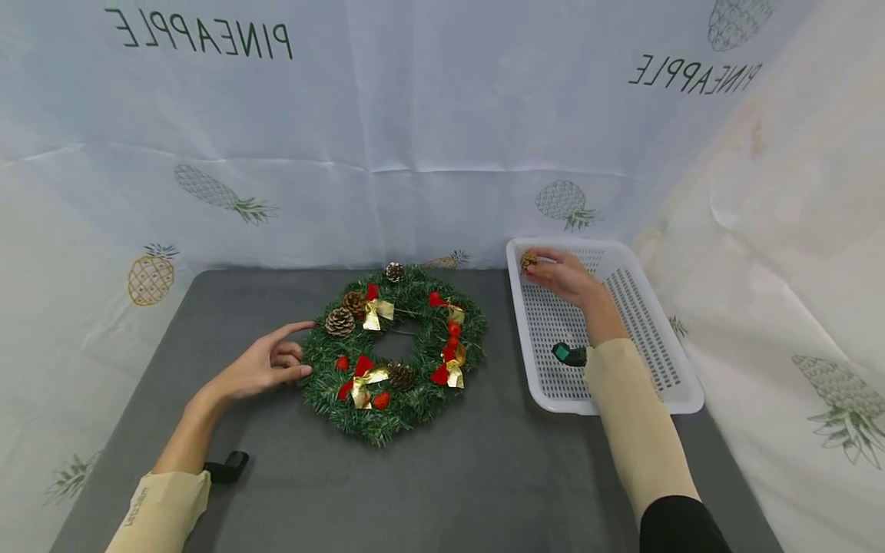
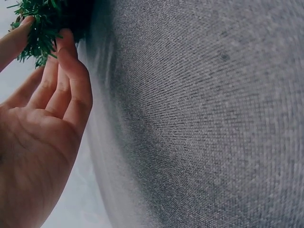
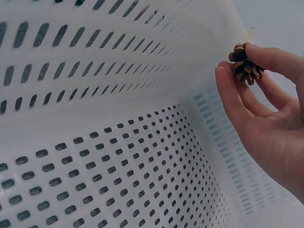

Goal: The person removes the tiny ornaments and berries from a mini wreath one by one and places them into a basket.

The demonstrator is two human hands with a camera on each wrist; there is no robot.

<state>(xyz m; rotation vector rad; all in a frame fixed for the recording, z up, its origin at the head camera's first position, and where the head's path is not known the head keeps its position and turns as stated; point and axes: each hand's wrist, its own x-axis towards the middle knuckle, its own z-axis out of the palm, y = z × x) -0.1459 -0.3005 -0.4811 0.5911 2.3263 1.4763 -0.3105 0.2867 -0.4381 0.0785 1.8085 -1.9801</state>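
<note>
A green wreath [image 1: 408, 405] lies on the grey table, trimmed with red and gold bows, pine cones and red berries. At its left edge my left hand [image 1: 254, 369] touches the outer foliage with thumb and forefinger spread apart; the other fingers are bent. The left wrist view shows green sprigs [image 2: 42, 35] between these fingertips. Over the far left corner of a white perforated basket [image 1: 553, 401], my right hand [image 1: 563, 276] pinches a small brown pine cone [image 3: 247, 64] between thumb and fingers. A thin clear loop [image 3: 251, 32] stands up from the pine cone.
The basket stands to the right of the wreath on the grey table [image 1: 449, 491]. White cloth printed with pineapples [image 1: 442, 107] hangs behind the table and along both sides. Black wrist camera mounts show at the left wrist [image 1: 228, 467] and right wrist [image 1: 570, 355].
</note>
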